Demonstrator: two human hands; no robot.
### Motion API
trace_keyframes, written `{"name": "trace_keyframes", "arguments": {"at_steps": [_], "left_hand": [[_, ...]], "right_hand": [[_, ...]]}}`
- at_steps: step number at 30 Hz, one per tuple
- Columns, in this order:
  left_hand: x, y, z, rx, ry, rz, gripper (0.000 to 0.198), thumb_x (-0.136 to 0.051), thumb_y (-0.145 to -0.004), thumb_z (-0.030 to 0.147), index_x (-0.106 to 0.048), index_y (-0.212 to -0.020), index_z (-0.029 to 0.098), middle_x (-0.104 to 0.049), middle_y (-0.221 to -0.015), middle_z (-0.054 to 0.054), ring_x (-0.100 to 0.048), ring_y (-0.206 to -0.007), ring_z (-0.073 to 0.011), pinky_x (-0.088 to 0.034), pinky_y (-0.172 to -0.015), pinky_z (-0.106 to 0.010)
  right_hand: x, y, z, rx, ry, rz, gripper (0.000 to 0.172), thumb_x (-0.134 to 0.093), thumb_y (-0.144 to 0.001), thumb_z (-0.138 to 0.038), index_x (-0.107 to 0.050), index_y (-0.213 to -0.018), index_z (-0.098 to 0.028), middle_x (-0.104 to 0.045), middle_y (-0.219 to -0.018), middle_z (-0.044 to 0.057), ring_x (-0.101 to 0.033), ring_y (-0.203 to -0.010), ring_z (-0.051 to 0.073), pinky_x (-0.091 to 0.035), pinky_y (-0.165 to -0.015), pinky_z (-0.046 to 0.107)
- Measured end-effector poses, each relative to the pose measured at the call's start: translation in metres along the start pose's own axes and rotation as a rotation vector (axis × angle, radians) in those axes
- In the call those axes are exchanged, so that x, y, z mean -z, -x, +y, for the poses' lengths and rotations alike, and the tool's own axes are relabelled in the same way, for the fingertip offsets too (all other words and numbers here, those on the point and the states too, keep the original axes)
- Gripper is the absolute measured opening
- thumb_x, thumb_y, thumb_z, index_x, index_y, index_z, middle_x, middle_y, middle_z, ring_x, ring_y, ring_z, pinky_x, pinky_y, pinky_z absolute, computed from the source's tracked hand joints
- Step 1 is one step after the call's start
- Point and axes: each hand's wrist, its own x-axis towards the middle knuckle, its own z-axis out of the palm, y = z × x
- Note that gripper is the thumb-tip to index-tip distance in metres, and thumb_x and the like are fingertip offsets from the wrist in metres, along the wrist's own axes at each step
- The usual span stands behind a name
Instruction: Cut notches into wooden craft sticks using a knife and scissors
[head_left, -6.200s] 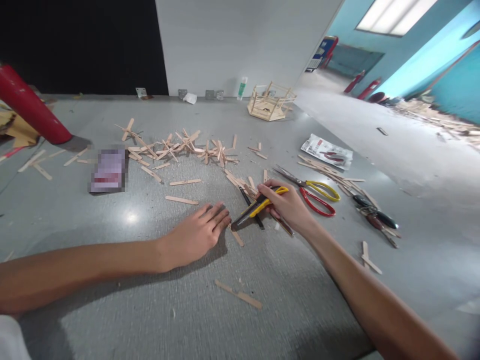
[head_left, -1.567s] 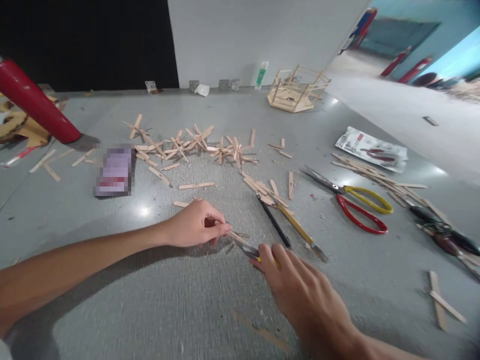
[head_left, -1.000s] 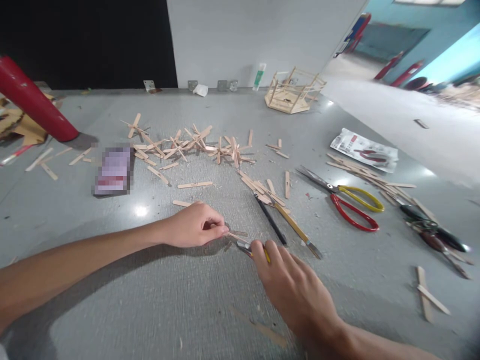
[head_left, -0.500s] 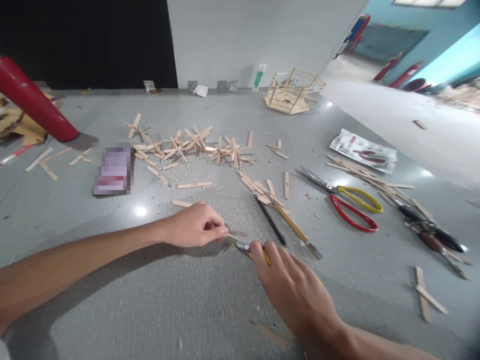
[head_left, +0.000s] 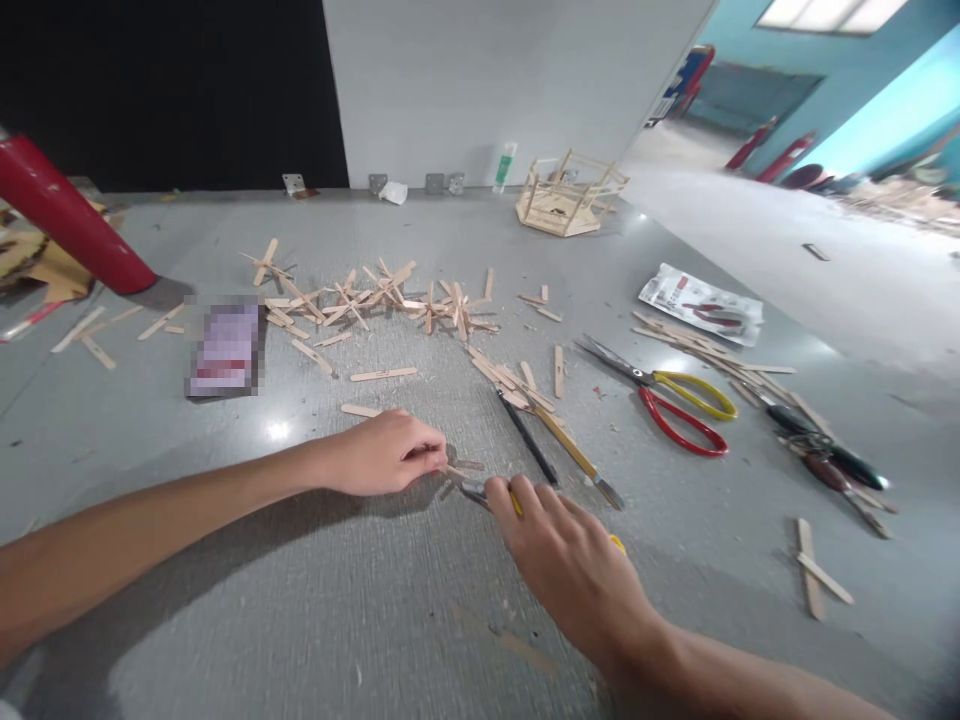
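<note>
My left hand (head_left: 390,452) is closed in a pinch on a thin wooden stick (head_left: 452,470), its end sticking out past the fingertips. My right hand (head_left: 566,545) wraps around yellow-handled pliers (head_left: 474,491), mostly hidden by the fingers. Their metal jaws point left, close to the stick's end; whether they touch it I cannot tell. Small wood offcuts lie on the grey table just beneath. Beyond my right hand are a black pen-like tool (head_left: 527,437) and a wooden-handled tool with a flat metal tip (head_left: 577,455).
Scattered craft sticks (head_left: 386,290) spread across the middle. Scissors (head_left: 652,385) with red and yellow handles lie right, near a white packet (head_left: 701,305) and dark-handled tools (head_left: 825,450). A wooden stick frame (head_left: 570,200), glue tube (head_left: 504,168), blurred purple box (head_left: 227,345) and red cylinder (head_left: 75,215) stand around.
The view has shifted slightly, so things on the right appear further left. Both hands keep their holds, the pliers still beside the stick.
</note>
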Motion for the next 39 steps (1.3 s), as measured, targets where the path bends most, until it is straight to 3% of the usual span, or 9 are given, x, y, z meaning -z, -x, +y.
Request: {"name": "trace_keyframes", "arguments": {"at_steps": [5,10,16,19,30,39], "left_hand": [[-0.009,0.001,0.002,-0.016,-0.100,0.078,0.029,-0.041,-0.102,0.018,-0.061,-0.081,0.016,-0.052,-0.057,0.003,-0.043,-0.051,-0.0114,-0.035,-0.061,-0.025],[-0.015,0.000,0.001,-0.036,-0.175,0.115,0.035,-0.040,-0.104,0.022,-0.061,-0.076,0.016,-0.042,-0.052,0.006,-0.028,-0.046,-0.0101,-0.037,-0.067,-0.027],[-0.015,-0.001,-0.004,-0.082,-0.166,0.132,0.034,-0.042,-0.102,0.020,-0.056,-0.071,0.017,-0.041,-0.053,0.007,-0.029,-0.047,-0.0096,-0.033,-0.064,-0.025],[-0.017,-0.001,-0.007,-0.095,-0.154,0.160,0.037,-0.042,-0.103,0.023,-0.054,-0.069,0.017,-0.038,-0.052,0.007,-0.028,-0.048,-0.0099,-0.031,-0.062,-0.025],[-0.020,0.000,-0.011,-0.087,-0.106,0.232,0.033,-0.044,-0.100,0.021,-0.052,-0.068,0.018,-0.042,-0.055,0.006,-0.035,-0.050,-0.0100,-0.028,-0.060,-0.025],[-0.020,0.000,-0.009,-0.062,-0.106,0.244,0.035,-0.044,-0.101,0.022,-0.050,-0.067,0.017,-0.042,-0.055,0.006,-0.036,-0.050,-0.0100,-0.024,-0.057,-0.026]], "right_hand": [[-0.004,0.001,-0.001,-0.046,0.042,0.018,0.031,-0.062,-0.071,0.004,-0.056,-0.090,-0.020,-0.061,-0.070,-0.001,-0.062,-0.057,0.019,-0.041,-0.055,0.033],[-0.001,-0.001,-0.005,-0.075,0.124,-0.013,0.027,-0.062,-0.073,0.003,-0.056,-0.086,-0.020,-0.060,-0.072,0.001,-0.061,-0.060,0.020,-0.042,-0.056,0.032],[0.001,-0.009,-0.004,0.023,0.255,-0.052,0.019,-0.057,-0.082,-0.002,-0.061,-0.096,-0.015,-0.057,-0.072,0.003,-0.060,-0.060,0.020,-0.041,-0.053,0.031],[0.000,-0.012,-0.001,0.055,0.283,-0.026,0.015,-0.055,-0.086,-0.002,-0.058,-0.089,-0.017,-0.054,-0.066,0.001,-0.058,-0.054,0.018,-0.039,-0.050,0.028],[0.003,-0.012,-0.014,0.023,0.439,-0.119,0.014,-0.051,-0.092,-0.005,-0.055,-0.087,-0.017,-0.049,-0.062,0.000,-0.054,-0.046,0.016,-0.034,-0.045,0.025],[0.003,-0.010,-0.002,-0.008,0.289,-0.027,0.019,-0.049,-0.091,-0.001,-0.052,-0.086,-0.019,-0.054,-0.065,-0.001,-0.060,-0.053,0.015,-0.036,-0.050,0.026]]}}
